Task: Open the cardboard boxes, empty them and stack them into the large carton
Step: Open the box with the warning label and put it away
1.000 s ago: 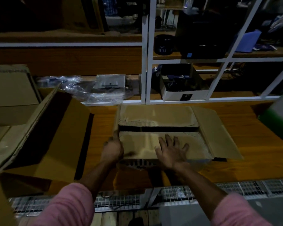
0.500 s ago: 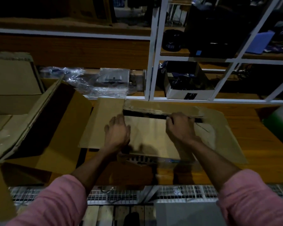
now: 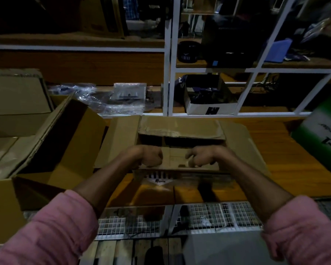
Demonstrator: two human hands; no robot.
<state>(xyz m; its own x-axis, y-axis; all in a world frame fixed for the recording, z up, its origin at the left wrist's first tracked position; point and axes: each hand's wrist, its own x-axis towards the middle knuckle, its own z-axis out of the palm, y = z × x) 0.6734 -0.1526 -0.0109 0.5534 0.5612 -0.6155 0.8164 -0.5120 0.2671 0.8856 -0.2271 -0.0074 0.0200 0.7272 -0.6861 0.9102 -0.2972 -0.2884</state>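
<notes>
— Where's the box (image 3: 180, 134)?
— On the table (image 3: 287, 169), centre, side flaps splayed.
— And the hands?
— I see the left hand (image 3: 149, 156) and right hand (image 3: 201, 156) both curled tight over the near flap (image 3: 175, 159), gripping its edge. Carton (image 3: 52, 142) sits open at left.

The box (image 3: 180, 142) is plain brown cardboard, lying on the wooden table with its top open: the side flaps are folded flat outward to left and right, the far flap tilts over a dark opening, and the near flap stands raised. The carton (image 3: 46, 142) sits just left of it, larger, tan, open, with one broad flap leaning toward the box
</notes>
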